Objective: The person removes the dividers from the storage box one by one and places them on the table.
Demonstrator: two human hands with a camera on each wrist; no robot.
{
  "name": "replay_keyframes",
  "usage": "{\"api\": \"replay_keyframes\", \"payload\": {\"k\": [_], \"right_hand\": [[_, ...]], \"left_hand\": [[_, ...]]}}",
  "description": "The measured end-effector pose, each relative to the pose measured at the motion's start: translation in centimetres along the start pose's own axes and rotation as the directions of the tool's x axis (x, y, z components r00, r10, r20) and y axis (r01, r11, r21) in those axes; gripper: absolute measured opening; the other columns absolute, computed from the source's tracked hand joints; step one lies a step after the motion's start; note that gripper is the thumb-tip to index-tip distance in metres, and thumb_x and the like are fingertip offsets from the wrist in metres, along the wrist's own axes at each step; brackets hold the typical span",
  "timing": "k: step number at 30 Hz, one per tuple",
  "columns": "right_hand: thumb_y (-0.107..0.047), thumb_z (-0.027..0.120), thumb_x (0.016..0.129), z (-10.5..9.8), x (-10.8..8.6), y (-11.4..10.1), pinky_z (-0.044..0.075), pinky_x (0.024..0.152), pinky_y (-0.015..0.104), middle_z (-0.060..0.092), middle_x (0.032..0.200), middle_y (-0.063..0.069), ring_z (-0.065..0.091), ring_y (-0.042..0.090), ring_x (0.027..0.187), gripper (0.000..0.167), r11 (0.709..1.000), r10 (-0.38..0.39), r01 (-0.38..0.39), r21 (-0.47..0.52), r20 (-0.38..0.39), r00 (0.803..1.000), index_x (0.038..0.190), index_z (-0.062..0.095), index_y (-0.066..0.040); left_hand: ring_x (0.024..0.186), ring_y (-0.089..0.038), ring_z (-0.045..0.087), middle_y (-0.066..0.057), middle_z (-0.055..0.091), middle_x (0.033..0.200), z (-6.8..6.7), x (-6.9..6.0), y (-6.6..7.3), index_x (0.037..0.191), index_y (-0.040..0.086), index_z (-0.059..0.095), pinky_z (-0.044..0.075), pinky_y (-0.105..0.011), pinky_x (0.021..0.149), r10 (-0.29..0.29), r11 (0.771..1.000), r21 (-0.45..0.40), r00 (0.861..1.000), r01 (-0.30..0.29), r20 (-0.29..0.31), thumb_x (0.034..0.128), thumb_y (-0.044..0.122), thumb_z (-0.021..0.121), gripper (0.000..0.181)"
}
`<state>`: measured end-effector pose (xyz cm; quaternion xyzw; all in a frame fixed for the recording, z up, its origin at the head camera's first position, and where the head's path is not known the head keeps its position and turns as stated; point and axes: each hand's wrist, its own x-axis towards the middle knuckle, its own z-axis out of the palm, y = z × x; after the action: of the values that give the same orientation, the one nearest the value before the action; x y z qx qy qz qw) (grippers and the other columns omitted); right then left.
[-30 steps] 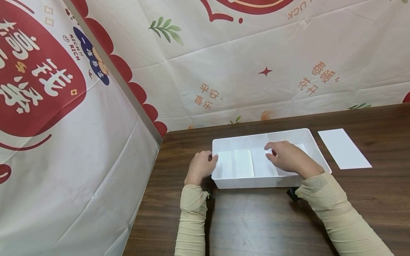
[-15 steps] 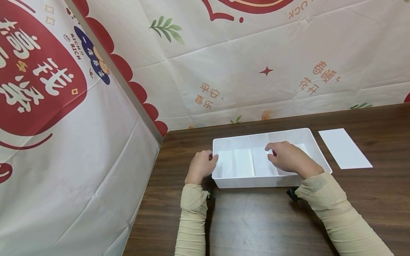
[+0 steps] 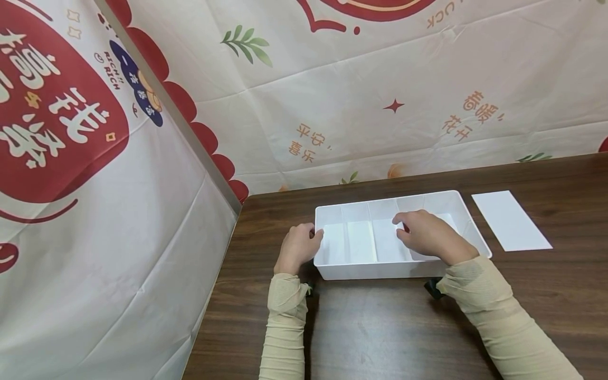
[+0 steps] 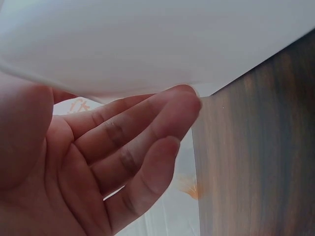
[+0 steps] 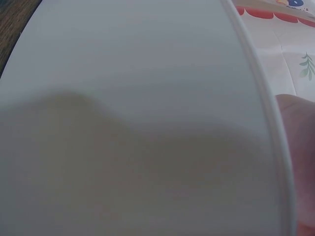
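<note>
A long, white, plastic tray (image 3: 370, 272) sits on the brown wooden desk (image 3: 370, 327). The left hand (image 3: 295, 248) pinches its left edge; hold that steady. The right hand (image 3: 427, 235) is over the tray, its grip hard to tell; move gently.

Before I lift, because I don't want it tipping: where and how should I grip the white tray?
Probably the rim at both short ends, coming from left and right: the white tray is long and open-topped, with raised walls to pinch.
</note>
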<state>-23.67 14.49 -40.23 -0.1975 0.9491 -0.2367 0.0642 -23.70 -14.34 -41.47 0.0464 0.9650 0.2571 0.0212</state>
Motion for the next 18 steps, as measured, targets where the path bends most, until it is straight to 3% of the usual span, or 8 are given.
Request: {"api": "replay_keyframes", "payload": {"k": [18], "right_hand": [[-0.009,0.06,0.093,-0.07,-0.04,-0.09,0.05,0.063,0.036,0.065,0.086,0.012,0.055,0.021,0.07,0.032,1.0,0.009,-0.009,0.002,0.01,1.0,0.121,0.063,0.006]], "left_hand": [[0.062,-0.016,0.053,-0.002,0.059,0.068,0.08,0.02,-0.08,0.082,0.009,0.065,0.042,-0.03,0.058,0.002,1.0,0.013,1.0,-0.002,0.003,0.1009,0.03,0.053,0.031]]}}
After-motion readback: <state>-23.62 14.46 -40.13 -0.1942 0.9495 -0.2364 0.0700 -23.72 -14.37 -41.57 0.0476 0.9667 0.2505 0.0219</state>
